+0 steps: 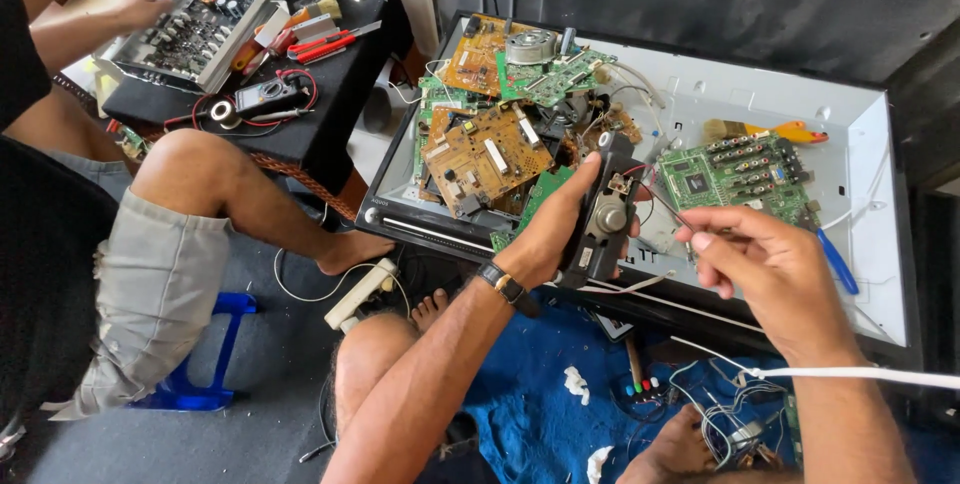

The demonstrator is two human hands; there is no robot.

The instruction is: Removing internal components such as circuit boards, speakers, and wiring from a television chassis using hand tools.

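My left hand (553, 227) grips a black oblong speaker unit (604, 214) with a round grey centre and thin wires at its top, held upright over the front rim of a white metal tray. My right hand (765, 266) is just right of it, fingers pinched on a thin red-and-dark wire or probe (660, 202) that reaches the speaker's upper end. A black watch sits on my left wrist.
The white tray (870, 184) holds a heap of brown and green circuit boards (487, 149), a green board (735, 176), and blue- and orange-handled tools. Another person sits at left by a black table (330, 94) with an opened amplifier, multimeter and red pliers. Blue cloth and wires lie below.
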